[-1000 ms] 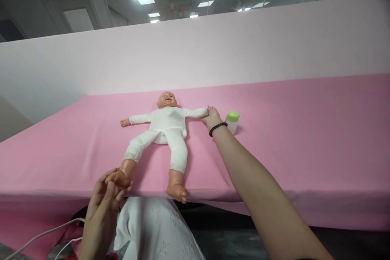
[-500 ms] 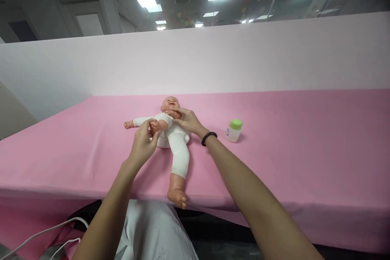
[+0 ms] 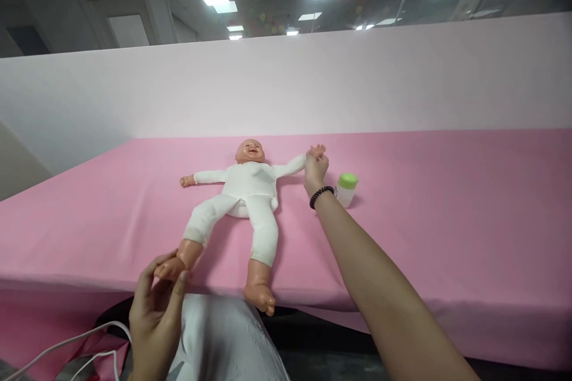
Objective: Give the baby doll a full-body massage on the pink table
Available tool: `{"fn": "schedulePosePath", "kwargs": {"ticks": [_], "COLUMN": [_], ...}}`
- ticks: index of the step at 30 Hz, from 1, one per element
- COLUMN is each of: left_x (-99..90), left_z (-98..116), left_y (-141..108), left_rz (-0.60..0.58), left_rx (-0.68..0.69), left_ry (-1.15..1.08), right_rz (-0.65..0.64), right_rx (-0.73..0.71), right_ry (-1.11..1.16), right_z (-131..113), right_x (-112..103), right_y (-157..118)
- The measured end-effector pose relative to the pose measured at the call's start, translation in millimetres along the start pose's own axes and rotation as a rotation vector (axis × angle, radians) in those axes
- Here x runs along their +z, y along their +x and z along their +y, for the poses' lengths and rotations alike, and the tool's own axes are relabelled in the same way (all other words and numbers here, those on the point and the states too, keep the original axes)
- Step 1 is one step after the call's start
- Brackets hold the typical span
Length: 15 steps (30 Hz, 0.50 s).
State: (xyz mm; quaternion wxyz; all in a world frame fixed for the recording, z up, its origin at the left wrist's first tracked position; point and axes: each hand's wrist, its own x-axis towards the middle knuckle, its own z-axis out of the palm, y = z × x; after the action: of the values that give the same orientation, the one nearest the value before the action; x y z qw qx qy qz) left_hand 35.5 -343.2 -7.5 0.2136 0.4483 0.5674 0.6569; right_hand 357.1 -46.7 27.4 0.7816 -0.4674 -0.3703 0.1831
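Observation:
A baby doll (image 3: 251,181) with a white cloth body lies on its back on the pink cloth, its head toward the wall. Its legs are spread, and both arms stretch out sideways. My left hand (image 3: 159,309) holds the doll's foot on the left side, fingers and thumb around it. My right hand (image 3: 316,170), with a dark beaded bracelet at the wrist, is closed on the doll's wrist on the right side; the doll's small fingers show above it.
A small white bottle with a green lid (image 3: 347,189) stands just right of my right wrist. The pink-covered table (image 3: 447,220) ends at a white wall (image 3: 286,86). White cables (image 3: 84,331) hang at the lower left.
The doll's leg, folded up before, is now stretched down to the left with my left hand. Its arm has gone from across the chest out to the right with my right hand.

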Motion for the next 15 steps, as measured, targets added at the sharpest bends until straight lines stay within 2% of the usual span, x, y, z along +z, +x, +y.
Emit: {"fn": "schedulePosePath", "kwargs": {"ticks": [2, 5, 7, 9, 10, 12, 15], "left_x": [18.6, 54.6, 79.2, 96.2, 99.2, 91.8, 52.4], "left_z": [16.8, 37.1, 40.1, 37.9, 36.7, 36.2, 36.2], "left_y": [19.7, 57.8, 79.4, 93.0, 96.5, 96.7, 81.5], "left_rz": [-0.002, -0.112, -0.23, -0.322, -0.341, -0.314, -0.201], "left_rx": [0.096, 0.228, 0.286, 0.328, 0.34, 0.338, 0.259], "left_ry": [-0.04, -0.031, 0.03, 0.101, 0.12, 0.101, 0.014], "right_rz": [-0.14, -0.537, -0.817, -1.004, -1.033, -0.935, -0.535], "right_rx": [-0.188, -0.471, -0.59, -0.65, -0.65, -0.592, -0.423], "right_ry": [0.063, 0.058, -0.073, -0.218, -0.261, -0.242, -0.062], "right_z": [-24.8, -56.5, -65.4, -66.0, -64.8, -61.9, -53.2], "right_x": [11.5, 24.2, 27.9, 29.4, 29.9, 29.8, 23.4], "right_y": [-11.3, -40.1, -61.0, -75.3, -78.0, -72.9, -44.3]}}
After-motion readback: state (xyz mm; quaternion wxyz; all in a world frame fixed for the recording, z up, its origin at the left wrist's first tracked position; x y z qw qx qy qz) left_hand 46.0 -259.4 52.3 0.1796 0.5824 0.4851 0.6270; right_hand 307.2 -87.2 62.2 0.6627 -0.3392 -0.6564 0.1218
